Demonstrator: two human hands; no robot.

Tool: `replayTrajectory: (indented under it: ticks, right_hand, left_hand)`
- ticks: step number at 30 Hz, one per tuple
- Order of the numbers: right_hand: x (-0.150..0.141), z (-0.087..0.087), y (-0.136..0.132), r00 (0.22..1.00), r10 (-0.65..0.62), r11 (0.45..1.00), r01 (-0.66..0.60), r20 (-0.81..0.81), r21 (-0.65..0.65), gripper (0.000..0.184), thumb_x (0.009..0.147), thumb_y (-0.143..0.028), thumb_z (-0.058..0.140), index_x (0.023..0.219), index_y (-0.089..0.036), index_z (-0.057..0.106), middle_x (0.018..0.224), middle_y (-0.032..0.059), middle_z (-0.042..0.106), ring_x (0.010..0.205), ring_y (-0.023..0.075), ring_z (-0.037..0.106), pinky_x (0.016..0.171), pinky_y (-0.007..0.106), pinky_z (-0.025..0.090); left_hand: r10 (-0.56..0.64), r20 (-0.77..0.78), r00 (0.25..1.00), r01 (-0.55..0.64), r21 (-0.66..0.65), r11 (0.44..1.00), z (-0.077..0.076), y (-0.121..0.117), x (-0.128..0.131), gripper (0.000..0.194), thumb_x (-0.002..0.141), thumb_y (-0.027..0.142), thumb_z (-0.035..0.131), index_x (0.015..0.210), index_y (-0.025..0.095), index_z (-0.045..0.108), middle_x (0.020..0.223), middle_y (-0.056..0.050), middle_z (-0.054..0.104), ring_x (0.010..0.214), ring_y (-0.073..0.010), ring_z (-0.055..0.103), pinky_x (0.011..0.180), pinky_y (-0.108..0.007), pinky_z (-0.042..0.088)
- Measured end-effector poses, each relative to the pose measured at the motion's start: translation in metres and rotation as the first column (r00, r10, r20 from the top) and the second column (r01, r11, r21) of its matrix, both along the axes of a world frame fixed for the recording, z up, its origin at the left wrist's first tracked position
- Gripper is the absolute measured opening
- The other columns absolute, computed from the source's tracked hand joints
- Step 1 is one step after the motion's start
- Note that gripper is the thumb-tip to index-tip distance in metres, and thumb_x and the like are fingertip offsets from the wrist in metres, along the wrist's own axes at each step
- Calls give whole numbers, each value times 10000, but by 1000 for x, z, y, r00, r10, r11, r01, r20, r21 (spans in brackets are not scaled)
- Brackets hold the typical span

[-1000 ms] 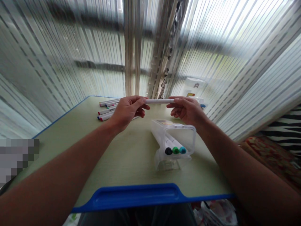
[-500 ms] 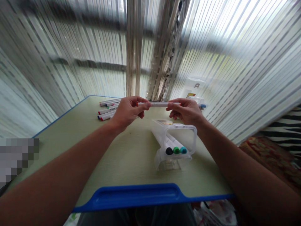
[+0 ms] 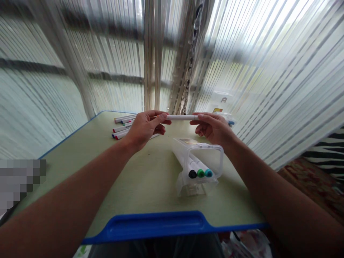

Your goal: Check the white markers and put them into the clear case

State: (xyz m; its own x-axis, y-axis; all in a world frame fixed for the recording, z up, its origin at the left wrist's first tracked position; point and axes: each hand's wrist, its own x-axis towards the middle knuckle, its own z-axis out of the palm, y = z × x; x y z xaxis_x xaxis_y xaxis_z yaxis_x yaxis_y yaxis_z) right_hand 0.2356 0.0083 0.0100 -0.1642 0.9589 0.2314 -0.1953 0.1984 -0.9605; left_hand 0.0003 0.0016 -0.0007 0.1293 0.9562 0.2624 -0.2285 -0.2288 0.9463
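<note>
Your left hand [image 3: 146,129] and right hand [image 3: 213,128] pinch the white marker [image 3: 181,117] near its two ends, w/ thumbs and fingers closed on it. It is held level in the air, over the tabletop [image 3: 145,182] and beyond the clear case [image 3: 221,161]. The ends are covered, so its cap colour I cannot tell.

Main risk, I think: the marker may slip, b/c each pinch is small and the barrel looks smooth. If one side releases too early, it could tip, drop and roll.

Pls watch also your right forearm [image 3: 249,172]: it looks near the case. A bump might turn this, and b/c its open end faces you, the markers w/ black cap [image 3: 192,174], green cap [image 3: 200,173] and blue-green cap [image 3: 208,173] could slide out.

Loose markers [image 3: 122,129] lie partly behind your left hand; a low sweep may scatter them.
</note>
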Motion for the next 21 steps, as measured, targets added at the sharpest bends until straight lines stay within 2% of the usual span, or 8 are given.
replayTrajectory:
  ticks: [6,12,15,21]
  right_hand:
    - [2,4,-1,998,32,998,-35,-52,-60,215,820,-268,649,950,-144,765,769,70,788,478,109,647,417,191,464]
    - [1,8,-2,995,24,993,-35,-95,-110,255,811,-242,581,965,-135,755,747,71,784,470,123,641,416,207,454]
    - [1,8,-2,996,21,992,-31,-92,-118,272,798,-247,560,958,-136,750,746,77,785,469,135,642,414,221,461]
    - [0,4,0,998,13,998,-17,-61,-66,240,787,-265,616,928,-120,745,731,88,782,462,135,661,404,211,467]
  left_hand:
    - [-45,86,995,48,-29,998,2,0,0,181,945,185,581,993,72,714,817,-116,764,515,-104,619,536,-234,524]
    - [-58,126,990,65,-53,996,7,-2,0,230,967,167,504,1022,54,696,807,-132,765,511,-118,628,533,-246,523]
    - [-54,116,992,60,-53,997,7,-3,0,233,965,191,514,1034,62,695,811,-135,767,520,-124,634,539,-254,527]
    - [-18,3,1000,18,6,1000,3,-3,-2,210,889,235,660,1014,78,721,798,-108,764,522,-105,626,541,-238,525]
